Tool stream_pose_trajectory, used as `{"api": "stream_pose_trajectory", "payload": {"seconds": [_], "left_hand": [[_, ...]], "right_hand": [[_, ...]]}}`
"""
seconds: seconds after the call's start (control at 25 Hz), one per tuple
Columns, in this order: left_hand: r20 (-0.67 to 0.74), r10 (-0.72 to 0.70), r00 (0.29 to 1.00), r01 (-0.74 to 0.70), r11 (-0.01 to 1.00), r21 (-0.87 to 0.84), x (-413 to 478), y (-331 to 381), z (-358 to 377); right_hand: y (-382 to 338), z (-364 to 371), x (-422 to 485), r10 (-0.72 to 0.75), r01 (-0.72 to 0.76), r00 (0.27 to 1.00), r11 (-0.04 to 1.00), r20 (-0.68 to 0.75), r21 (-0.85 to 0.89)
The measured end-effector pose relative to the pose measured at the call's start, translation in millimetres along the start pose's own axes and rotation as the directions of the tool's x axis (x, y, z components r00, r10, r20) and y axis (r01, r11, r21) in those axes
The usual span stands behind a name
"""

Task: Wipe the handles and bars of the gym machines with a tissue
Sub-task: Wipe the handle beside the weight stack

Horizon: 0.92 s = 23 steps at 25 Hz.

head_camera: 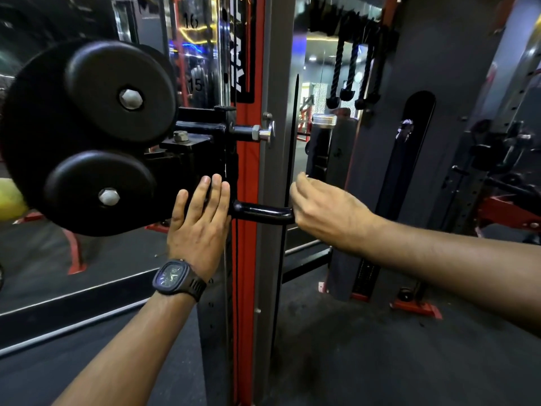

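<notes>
Left hand (199, 227) flat, fingers straight, against black steel pulley carriage (199, 159) — apparently steadying it — right hand (325, 209) curled at glossy black bar handle (260, 212) end, contents indiscernible.

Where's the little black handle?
The black handle is mid-picture in the head view, lying sideways across the red post. It sits between the flat left hand and the right hand, which is at its right end.

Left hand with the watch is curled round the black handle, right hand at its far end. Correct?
No. Head view: the left hand lies flat, fingers straight, on the black carriage beside the handle. The watch and right hand are as stated.
</notes>
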<state>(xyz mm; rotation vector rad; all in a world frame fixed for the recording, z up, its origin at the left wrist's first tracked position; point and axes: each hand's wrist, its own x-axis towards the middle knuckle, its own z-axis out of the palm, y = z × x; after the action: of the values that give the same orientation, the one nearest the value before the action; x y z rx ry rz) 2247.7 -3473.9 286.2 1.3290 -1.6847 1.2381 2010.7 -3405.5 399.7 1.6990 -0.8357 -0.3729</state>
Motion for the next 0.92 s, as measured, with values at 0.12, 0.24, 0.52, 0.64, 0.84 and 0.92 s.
{"api": "stream_pose_trajectory", "payload": {"seconds": [0.12, 0.24, 0.52, 0.64, 0.84, 0.92], "left_hand": [[0.007, -0.006, 1.0, 0.006, 1.0, -0.006, -0.3, 0.2, -0.3], [0.017, -0.005, 1.0, 0.005, 1.0, -0.026, -1.6, -0.4, -1.7], [0.006, -0.006, 1.0, 0.006, 1.0, 0.003, -1.4, -0.9, -0.4], [0.01, 0.001, 1.0, -0.001, 1.0, -0.007, -1.2, -0.5, -1.3], [0.017, 0.009, 1.0, -0.009, 1.0, 0.0, -1.2, -1.1, -2.0], [0.029, 0.016, 0.999, -0.016, 1.0, 0.023, -1.5, -2.0, -1.6]], "right_hand": [[15.6, 1.0, 2.2, -0.017, 0.015, 0.999, 0.998, -0.036, -0.064], [22.8, 4.9, 1.5, -0.007, 0.005, 0.999, 0.999, -0.048, -0.041], [34.7, 7.1, 2.2, 0.026, -0.033, 0.995, 0.997, -0.099, -0.069], [36.2, 3.8, 3.1, 0.043, -0.047, 0.994, 0.998, -0.104, -0.034], [17.5, -0.6, 9.8, 0.088, -0.082, 0.991, 0.994, -0.096, 0.068], [6.4, -0.5, 9.7, 0.125, -0.116, 0.99, 0.986, -0.07, 0.119]]}}
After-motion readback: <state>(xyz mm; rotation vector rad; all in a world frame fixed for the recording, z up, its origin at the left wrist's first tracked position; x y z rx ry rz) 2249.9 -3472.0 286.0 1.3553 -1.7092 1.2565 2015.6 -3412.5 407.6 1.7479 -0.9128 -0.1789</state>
